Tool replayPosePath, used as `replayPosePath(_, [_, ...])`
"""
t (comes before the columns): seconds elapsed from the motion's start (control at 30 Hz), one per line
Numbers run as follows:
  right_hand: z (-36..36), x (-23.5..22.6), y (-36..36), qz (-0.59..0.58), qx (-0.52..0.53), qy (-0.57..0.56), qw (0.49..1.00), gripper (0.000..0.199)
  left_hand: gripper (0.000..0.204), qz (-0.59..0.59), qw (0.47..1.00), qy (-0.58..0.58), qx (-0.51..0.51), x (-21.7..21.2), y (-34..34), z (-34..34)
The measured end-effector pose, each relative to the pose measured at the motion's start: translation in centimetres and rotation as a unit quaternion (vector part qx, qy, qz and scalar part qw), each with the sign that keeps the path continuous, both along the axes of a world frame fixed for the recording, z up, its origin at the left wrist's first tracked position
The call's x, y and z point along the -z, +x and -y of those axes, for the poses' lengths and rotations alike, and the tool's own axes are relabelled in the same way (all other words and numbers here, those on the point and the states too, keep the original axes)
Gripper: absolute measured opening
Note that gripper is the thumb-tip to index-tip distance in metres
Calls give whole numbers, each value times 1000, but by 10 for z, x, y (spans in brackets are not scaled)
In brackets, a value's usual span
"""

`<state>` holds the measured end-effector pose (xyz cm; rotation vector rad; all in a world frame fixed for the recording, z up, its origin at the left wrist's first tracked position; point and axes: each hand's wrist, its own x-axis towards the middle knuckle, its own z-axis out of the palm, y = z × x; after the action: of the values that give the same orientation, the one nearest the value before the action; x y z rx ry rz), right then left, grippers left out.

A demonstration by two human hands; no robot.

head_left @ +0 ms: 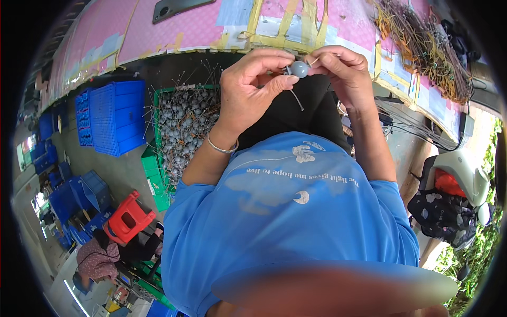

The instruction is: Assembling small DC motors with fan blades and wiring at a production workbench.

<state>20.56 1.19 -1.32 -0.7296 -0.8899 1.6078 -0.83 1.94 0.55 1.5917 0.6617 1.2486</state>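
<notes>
A small, smooth grey ball [299, 69] is held just in front of the table's near edge. My left hand [252, 79] is closed in a pinch at the ball's left side, where a small metallic piece shows. Below those fingers hangs a thin pale strand [297, 100]. On the other side of the ball, my right hand [346, 76] pinches a thin yellowish wire [315, 61] that slants toward the ball. The fingers hide whether the wire enters it.
A dark phone [182, 8] and bundled wires [422, 50] lie on the pink, taped table [158, 31]. Many grey balls [185, 124] with wires fill a green crate [157, 113] at left. Blue crates [117, 119], a red stool [128, 218] and another person [100, 259] are farther left.
</notes>
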Motion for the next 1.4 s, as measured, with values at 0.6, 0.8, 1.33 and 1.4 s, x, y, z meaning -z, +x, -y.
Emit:
replayPosePath(0.6, [9,-6,118,688,364,11,628,26,47,-440,823,-107,-344,31,-215,48])
replayPosePath(0.8, [-1,-6,112,683,327,-53,651,26,30,-316,900,77,-289,-3,-77,-66])
replayPosePath(1.33, [32,-13,62,92,31,-104,990,9,12,-536,763,324,-163,-18,15,-215])
replayPosePath(1.4, [37,-12,43,176,7,-148,973,6,11,-546,757,315,-173,-6,18,-214])
